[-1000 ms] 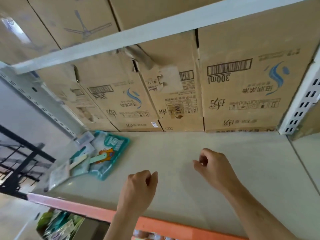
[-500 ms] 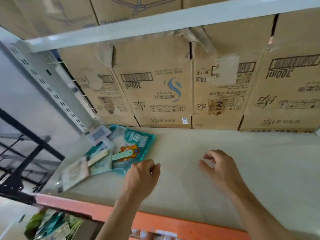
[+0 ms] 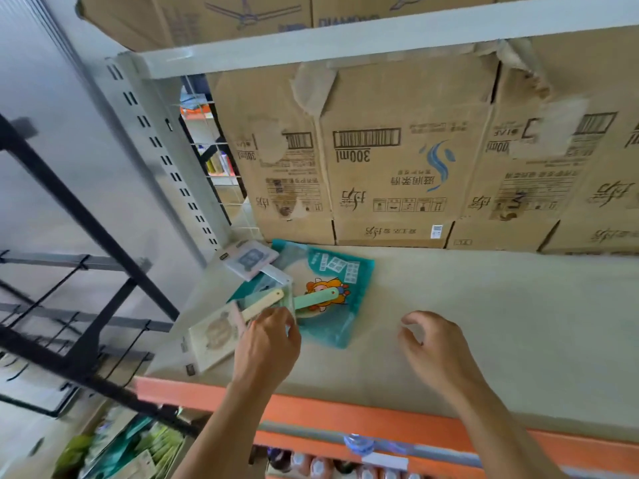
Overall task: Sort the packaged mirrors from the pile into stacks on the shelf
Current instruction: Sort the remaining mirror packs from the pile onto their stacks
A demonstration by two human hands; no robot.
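A small pile of packaged mirrors lies at the left end of the shelf [image 3: 484,323]. It holds a teal pack with a cartoon print and a green handle [image 3: 332,295], a cream square pack [image 3: 214,337] near the front edge, a clear pack with a cream handle [image 3: 266,299] and a pale square pack [image 3: 250,259] at the back. My left hand [image 3: 268,344] hovers with curled fingers at the pile's front, its fingertips at the clear pack's edge; whether it grips is unclear. My right hand [image 3: 432,344] hangs loosely curled over bare shelf, holding nothing.
Cardboard boxes [image 3: 390,167] line the back of the shelf under a grey upper shelf beam [image 3: 380,39]. A slotted grey upright [image 3: 166,160] and a black wire rack [image 3: 86,305] stand at the left. The orange front rail [image 3: 345,413] runs below, with more packaged goods [image 3: 131,451] lower down.
The view swung left, bringing the pile toward the centre. My left hand moved forward to the pile's front edge. My right hand stayed loosely curled above the shelf.
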